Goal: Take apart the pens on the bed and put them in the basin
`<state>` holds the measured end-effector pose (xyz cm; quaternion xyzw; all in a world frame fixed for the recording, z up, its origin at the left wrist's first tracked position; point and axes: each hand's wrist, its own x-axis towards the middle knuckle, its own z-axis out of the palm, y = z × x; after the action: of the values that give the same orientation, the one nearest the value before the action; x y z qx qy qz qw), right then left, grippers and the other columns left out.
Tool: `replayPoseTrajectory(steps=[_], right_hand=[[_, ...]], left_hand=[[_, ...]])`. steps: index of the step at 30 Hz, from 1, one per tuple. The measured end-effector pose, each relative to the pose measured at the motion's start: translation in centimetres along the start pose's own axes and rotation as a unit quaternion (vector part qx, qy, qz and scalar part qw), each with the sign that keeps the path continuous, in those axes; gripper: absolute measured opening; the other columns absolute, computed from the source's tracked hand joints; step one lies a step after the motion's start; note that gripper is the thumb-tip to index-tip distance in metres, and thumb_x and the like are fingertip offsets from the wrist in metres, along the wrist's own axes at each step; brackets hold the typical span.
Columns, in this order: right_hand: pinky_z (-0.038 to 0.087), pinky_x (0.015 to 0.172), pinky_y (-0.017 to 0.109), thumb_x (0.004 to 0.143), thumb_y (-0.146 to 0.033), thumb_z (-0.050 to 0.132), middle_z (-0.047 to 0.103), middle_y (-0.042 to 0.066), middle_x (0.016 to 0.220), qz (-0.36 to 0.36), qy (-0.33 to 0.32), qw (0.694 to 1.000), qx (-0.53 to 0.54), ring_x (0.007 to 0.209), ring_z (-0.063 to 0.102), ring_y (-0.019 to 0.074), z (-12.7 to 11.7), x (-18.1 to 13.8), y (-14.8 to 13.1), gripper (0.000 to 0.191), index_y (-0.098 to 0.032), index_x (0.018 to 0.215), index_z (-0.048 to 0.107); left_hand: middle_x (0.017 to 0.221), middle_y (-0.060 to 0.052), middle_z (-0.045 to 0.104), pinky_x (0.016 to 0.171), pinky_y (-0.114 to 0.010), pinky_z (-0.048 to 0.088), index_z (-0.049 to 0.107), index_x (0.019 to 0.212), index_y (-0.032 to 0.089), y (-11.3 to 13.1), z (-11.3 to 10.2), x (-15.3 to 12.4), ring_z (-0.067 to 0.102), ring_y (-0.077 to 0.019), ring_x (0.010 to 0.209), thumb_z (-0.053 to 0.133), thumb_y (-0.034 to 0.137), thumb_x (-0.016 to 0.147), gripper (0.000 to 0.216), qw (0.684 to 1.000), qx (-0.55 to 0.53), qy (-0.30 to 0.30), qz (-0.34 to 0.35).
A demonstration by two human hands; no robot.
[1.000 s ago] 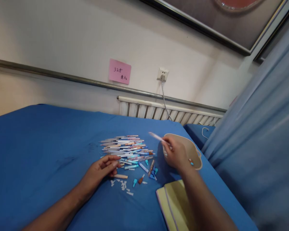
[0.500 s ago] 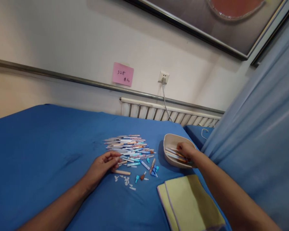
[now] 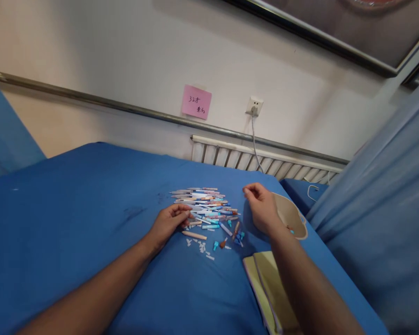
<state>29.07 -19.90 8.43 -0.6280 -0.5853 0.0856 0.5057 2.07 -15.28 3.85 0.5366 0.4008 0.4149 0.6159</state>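
Note:
On the blue-covered surface lies a loose pile of pens and pen parts (image 3: pixel 206 200), in white, blue, teal and orange. My left hand (image 3: pixel 169 223) rests at the pile's near left edge, thumb and fingers closed on a light blue pen (image 3: pixel 197 216). My right hand (image 3: pixel 261 209) is in the air between the pile and a beige bin (image 3: pixel 296 216), its fingertips pinched together. What they hold, if anything, is too small to make out. The right hand and forearm cover part of the bin. Small white pieces (image 3: pixel 202 246) and teal caps (image 3: pixel 215 245) lie nearest me.
A folded yellow cloth (image 3: pixel 265 279) lies to the right, partly under my right forearm. Behind the surface are a radiator (image 3: pixel 226 156) and a socket (image 3: pixel 254 106) with a plugged-in cord. A blue curtain (image 3: pixel 387 186) hangs on the right.
My right hand has come out of the bin and moved left toward the pile. My left hand stays at the pile's edge. The whole view has shifted a little.

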Motion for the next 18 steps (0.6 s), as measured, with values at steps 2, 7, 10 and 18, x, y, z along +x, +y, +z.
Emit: replayPoseTrajectory(steps=[2, 7, 10, 18], right_hand=[[0.044, 0.061, 0.025, 0.081, -0.038, 0.052, 0.063, 0.002, 0.075, 0.036, -0.043, 0.992, 0.115, 0.065, 0.057, 0.0149, 3.1, -1.6, -1.3, 0.022, -0.018, 0.086, 0.060], [0.040, 0.053, 0.022, 0.079, -0.038, 0.053, 0.058, -0.002, 0.063, 0.077, -0.101, 0.981, 0.147, 0.056, 0.052, 0.0125, 7.6, -4.7, 1.0, 0.020, -0.019, 0.078, 0.059], [0.037, 0.051, 0.021, 0.079, -0.035, 0.053, 0.056, -0.004, 0.059, 0.069, -0.146, 0.984, 0.074, 0.053, 0.050, 0.0118, 7.9, -5.4, 3.3, 0.017, -0.019, 0.074, 0.059], [0.043, 0.074, 0.025, 0.081, -0.018, 0.053, 0.066, 0.002, 0.086, -0.061, -0.237, 0.969, -0.027, 0.081, 0.059, 0.0154, 8.3, -5.7, 2.5, 0.016, -0.021, 0.089, 0.066]], left_hand=[[0.073, -0.003, 0.065, 0.053, -0.023, 0.042, 0.060, 0.089, 0.013, -0.1, -0.3, 0.1, 0.055, -0.0105, 0.055, 0.073, 0.037, 0.063, 0.038, 1.000, -0.006, 0.012, 0.006], [0.070, -0.003, 0.065, 0.053, -0.023, 0.042, 0.060, 0.085, 0.013, 0.0, -1.0, 0.4, 0.054, -0.0104, 0.054, 0.073, 0.038, 0.061, 0.037, 0.998, -0.007, 0.054, 0.028], [0.070, -0.002, 0.066, 0.054, -0.023, 0.043, 0.061, 0.085, 0.013, 0.0, -1.2, 0.6, 0.055, -0.0102, 0.054, 0.072, 0.038, 0.061, 0.037, 0.997, 0.001, 0.069, 0.036], [0.070, -0.003, 0.065, 0.055, -0.024, 0.043, 0.060, 0.086, 0.014, -0.9, -1.2, 0.9, 0.055, -0.0122, 0.055, 0.063, 0.038, 0.069, 0.030, 0.991, 0.110, 0.038, 0.060]])
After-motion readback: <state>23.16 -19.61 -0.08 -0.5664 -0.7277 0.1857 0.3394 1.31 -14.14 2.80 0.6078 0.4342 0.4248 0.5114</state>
